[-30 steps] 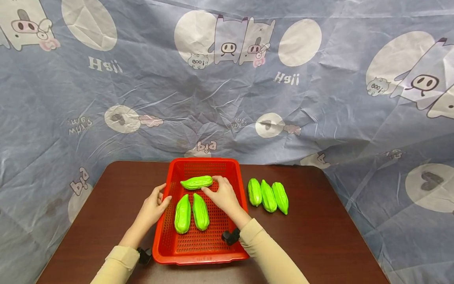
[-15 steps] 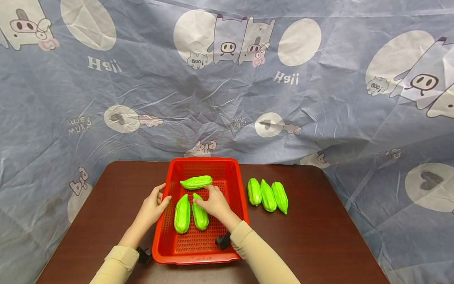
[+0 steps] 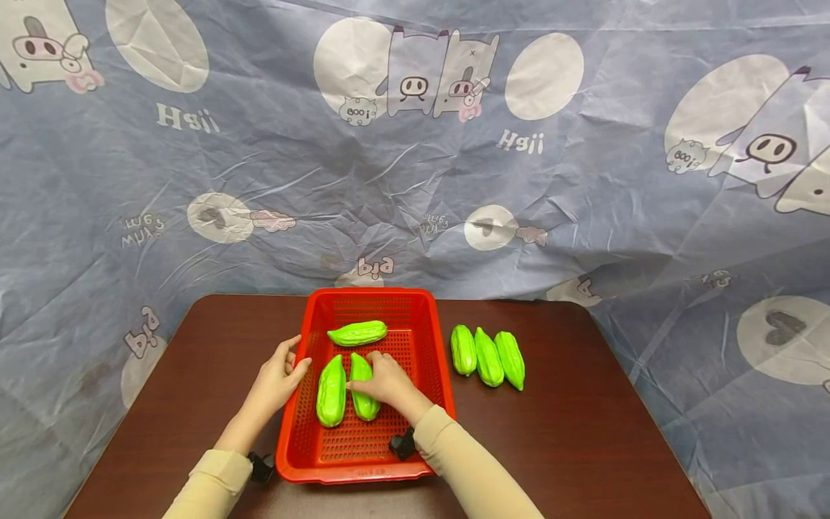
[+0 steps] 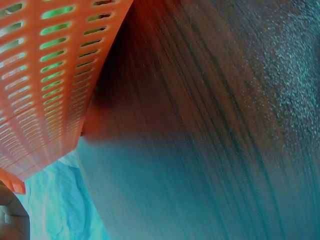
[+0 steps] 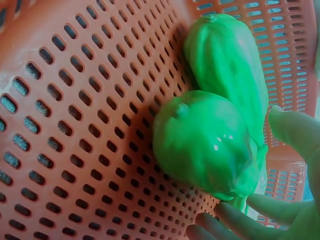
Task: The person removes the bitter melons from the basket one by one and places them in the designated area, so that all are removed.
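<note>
In the head view, my left hand (image 3: 275, 378) grips the left rim of a red perforated plastic basket (image 3: 293, 425), thumb over the edge. Inside lie three bright green, ridged bitter melons: one crosswise at the back (image 3: 358, 334), one lengthwise at the left (image 3: 332, 393), and one beside it to the right (image 3: 365, 409). Over this right-hand melon is my right hand (image 3: 389, 382), thumb on its left and fingers on its right. The right wrist view shows those fingers (image 5: 235, 220) spread around the melon (image 5: 205, 142); whether they touch it is unclear.
Several more things share the dark brown wooden table (image 3: 583, 432): three green bitter melons (image 3: 489, 358) lie side by side right of the basket. A grey-blue patterned cloth (image 3: 415, 180) hangs behind the table's far edge.
My right hand has moved from the back melon toward me, down to the right-hand front melon. The left hand stays at the basket rim. The melons have not shifted in the basket.
</note>
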Available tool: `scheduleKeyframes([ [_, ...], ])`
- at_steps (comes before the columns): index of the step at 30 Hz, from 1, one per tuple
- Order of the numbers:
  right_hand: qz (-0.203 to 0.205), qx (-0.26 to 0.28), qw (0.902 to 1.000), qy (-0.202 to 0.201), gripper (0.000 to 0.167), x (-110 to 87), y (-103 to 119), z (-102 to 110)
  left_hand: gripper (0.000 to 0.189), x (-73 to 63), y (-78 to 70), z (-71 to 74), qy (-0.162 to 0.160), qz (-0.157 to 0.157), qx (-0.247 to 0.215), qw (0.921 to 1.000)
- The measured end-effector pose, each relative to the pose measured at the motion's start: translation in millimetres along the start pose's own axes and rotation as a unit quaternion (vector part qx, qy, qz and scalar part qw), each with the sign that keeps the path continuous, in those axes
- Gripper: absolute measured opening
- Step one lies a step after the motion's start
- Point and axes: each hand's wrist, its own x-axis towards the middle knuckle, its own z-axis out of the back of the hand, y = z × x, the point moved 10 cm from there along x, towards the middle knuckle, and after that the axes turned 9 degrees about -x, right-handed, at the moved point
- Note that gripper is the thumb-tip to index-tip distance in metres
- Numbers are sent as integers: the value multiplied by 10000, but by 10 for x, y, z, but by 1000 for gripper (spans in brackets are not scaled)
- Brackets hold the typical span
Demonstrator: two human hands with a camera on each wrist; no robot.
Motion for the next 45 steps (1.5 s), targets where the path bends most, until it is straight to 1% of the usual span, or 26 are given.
scheduleKeyframes([
  [4, -50, -56, 9998, 187, 69, 4, -4, -74, 56, -3, 1, 0, -7, -2, 12, 10000],
  [8, -78, -31, 9995, 289, 68, 6, -8, -96, 56, -2, 0, 4, -32, -33, 13, 10000],
  [17, -126, 45, 9992, 364, 67, 1, -23, -122, 56, 1, 7, 9, -40, -49, -14, 10000],
  [30, -309, 293, 9980, 457, 65, 25, -52, -152, 56, 1, 10, 6, -58, -44, -52, 10000],
  [36, -290, 373, 9988, 147, 64, 38, -33, -5, 56, 1, 6, -4, -53, -9, -38, 10000],
  [42, -326, 611, 9975, -152, 71, 26, 3, 244, 55, -5, -4, 3, -59, -50, 39, 10000],
  [45, -316, 654, 9968, -337, 71, 14, 21, 392, 55, -4, -10, 5, -54, -91, 75, 9999],
])
